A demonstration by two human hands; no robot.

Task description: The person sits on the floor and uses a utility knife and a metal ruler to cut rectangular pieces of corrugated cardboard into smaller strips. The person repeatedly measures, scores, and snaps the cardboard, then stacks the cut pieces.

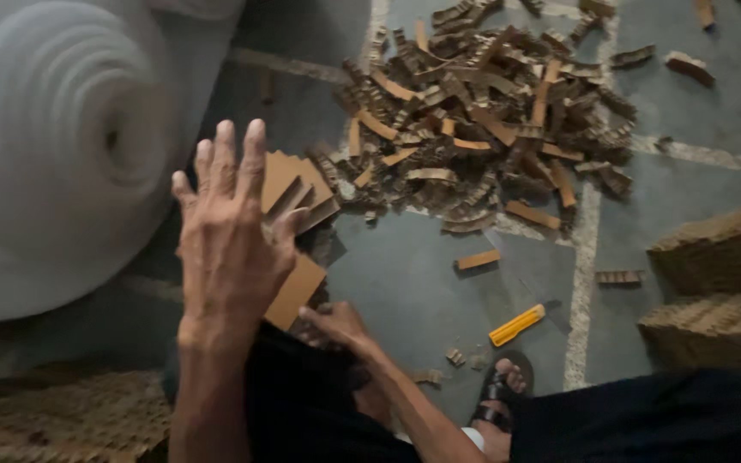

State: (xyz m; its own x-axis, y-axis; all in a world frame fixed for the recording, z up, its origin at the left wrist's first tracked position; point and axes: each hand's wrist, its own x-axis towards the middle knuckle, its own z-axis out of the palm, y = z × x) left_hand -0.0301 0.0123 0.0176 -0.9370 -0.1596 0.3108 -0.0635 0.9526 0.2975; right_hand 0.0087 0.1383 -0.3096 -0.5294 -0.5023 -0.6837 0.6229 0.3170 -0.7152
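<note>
Spread-fingered, the left hand point(229, 249) hovers over flat brown cardboard pieces point(295, 199) while the right hand point(336, 324) pinches their lower edge, a big heap of cut corrugated strips point(482, 129) already lying beyond them and stacked corrugated sheets point(718, 287) uncut to their right; no labels show.

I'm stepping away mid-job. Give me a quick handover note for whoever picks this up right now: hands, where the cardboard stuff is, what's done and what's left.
Left hand: raised, fingers spread, holding nothing, above the flat cardboard pieces.
Right hand: low by the knee, at the lower edge of those pieces; grip not clear.
Cut cardboard strips: big loose heap on the floor ahead, a few strays around it.
Yellow utility knife: on the floor near the sandalled foot, unheld.
Stacked corrugated cardboard: on the right.
White foam roll: on the left.
Done: many strips cut. Left: the flat pieces at the hands are still whole.
</note>
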